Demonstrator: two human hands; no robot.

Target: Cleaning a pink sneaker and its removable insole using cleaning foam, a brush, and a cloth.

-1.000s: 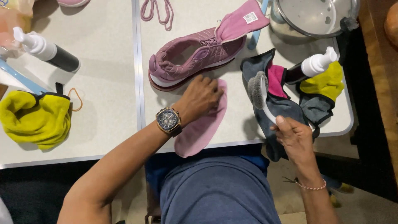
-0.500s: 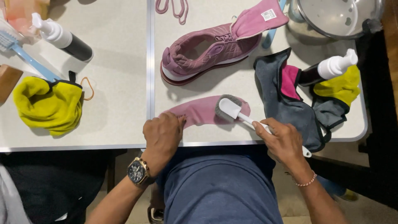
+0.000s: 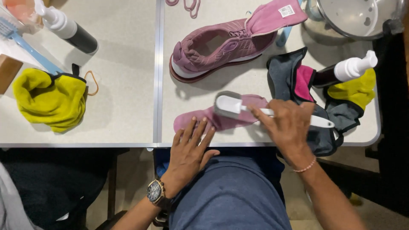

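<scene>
Bare table [image 3: 123, 110] lies open left of the insole [image 3: 221, 117]. The shoe [image 3: 230, 47] blocks behind, and cloths [image 3: 294, 85] crowd the right.

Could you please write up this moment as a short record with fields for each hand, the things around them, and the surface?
Left hand: fingers spread flat, pressing down the near end of the pink insole
Right hand: grips the white brush, bristles down on the insole
Shoe: pink, on its side, tongue pulled out, behind the insole
Cloths: grey and pink one by the right hand; yellow one far left
Bottles: pump bottle right, another left
Surface: pale table
</scene>
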